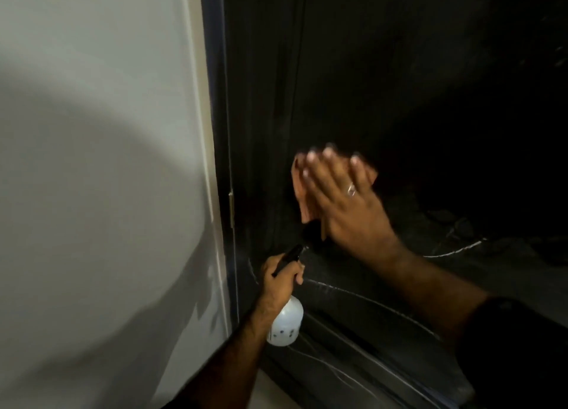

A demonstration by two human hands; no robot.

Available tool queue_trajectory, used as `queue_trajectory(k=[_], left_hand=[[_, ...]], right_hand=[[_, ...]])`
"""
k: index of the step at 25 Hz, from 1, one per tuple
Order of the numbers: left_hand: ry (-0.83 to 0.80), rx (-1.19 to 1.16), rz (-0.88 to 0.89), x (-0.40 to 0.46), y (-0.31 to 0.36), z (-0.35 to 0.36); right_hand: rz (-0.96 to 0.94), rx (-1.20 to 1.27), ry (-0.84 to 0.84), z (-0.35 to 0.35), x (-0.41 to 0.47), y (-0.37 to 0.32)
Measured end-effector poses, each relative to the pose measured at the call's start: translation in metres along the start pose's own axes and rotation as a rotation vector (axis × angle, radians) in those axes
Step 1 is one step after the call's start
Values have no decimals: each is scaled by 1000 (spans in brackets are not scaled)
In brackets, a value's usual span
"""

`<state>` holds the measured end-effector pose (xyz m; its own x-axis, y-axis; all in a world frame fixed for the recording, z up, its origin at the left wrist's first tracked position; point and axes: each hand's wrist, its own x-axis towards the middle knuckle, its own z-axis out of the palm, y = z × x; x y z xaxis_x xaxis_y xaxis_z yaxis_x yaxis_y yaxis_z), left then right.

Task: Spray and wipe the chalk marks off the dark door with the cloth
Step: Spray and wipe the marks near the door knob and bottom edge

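My right hand (344, 199) presses flat, fingers straight, on the soft orange cloth (302, 201) against the dark door (384, 70). My left hand (281, 281) grips the white plastic spray bottle (285, 325).

The door (384, 70) is near-black, crossed low down by thin white chalk marks (368, 301). The cloth (302, 190) is salmon pink. The spray bottle (287, 322) is milky white with a black head, beside an off-white wall (92, 132).

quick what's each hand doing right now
Left hand: grips the white plastic spray bottle.
Right hand: open, fingers straight, pressing the orange cloth against the dark door.
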<state>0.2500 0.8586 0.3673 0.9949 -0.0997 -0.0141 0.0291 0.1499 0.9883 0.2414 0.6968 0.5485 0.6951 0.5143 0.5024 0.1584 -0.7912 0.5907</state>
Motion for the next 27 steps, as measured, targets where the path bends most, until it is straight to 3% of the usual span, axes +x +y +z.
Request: queue_trajectory(k=[3, 5, 7, 10, 12, 14, 18, 22, 25, 27], left_hand=[[-49, -11, 27, -18, -5, -6], [-76, -6, 59, -22, -6, -2], [-106, 18, 103, -20, 9, 7], [-174, 45, 235, -14, 47, 24], [-200, 35, 305, -12, 73, 32], [-194, 2, 329, -9, 85, 37], [-203, 65, 289, -10, 77, 38], [-265, 99, 214, -23, 58, 37], [-309, 46, 189, -26, 68, 50], [-374, 59, 271, -21, 86, 68]], right_hand=[[-144, 3, -183, 52, -121, -44], [-136, 21, -246, 44, -169, -28], [-64, 11, -178, 10, -177, 9], [182, 4, 25, -51, -118, 65], [347, -31, 172, -68, -65, 77], [363, -26, 212, -63, -36, 65], [116, 23, -55, -2, -107, 8], [116, -1, -156, 4, -230, 13], [256, -85, -28, -35, -238, 69], [440, -94, 157, -57, -201, 96]])
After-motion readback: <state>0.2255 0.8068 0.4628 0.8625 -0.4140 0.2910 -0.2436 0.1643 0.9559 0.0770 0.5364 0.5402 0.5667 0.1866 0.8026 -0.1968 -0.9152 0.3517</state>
